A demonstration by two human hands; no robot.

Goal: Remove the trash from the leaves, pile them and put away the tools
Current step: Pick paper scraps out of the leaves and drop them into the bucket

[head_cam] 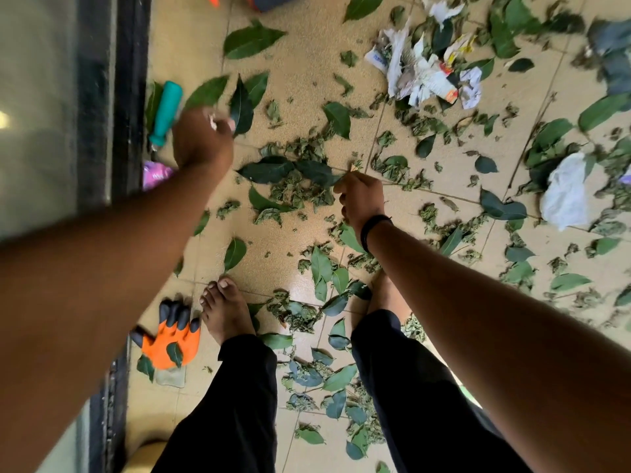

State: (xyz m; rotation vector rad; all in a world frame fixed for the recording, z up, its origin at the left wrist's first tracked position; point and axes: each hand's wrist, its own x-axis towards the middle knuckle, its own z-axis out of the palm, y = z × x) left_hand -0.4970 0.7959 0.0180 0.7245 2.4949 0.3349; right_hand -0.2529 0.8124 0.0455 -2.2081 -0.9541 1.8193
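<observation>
Green leaves [283, 172] lie scattered over the tan tiled floor [307, 63], whole and crumpled. My left hand [201, 138] hangs low over the floor, its fingers curled round a small pale scrap. My right hand [360, 196] pinches a tiny tan scrap at the edge of the leaves. Crumpled paper trash [420, 73] sits heaped at the upper right, and a white plastic bag [565, 192] lies among leaves at the right. A teal-handled tool [165, 112] lies by the door frame beside my left hand.
An orange and black glove [170, 336] lies by my left foot [227, 315]. A pink wrapper [155, 174] sits below the teal tool. A dark door frame [129, 97] and glass run along the left. An orange and dark object [266, 0] is at the top edge.
</observation>
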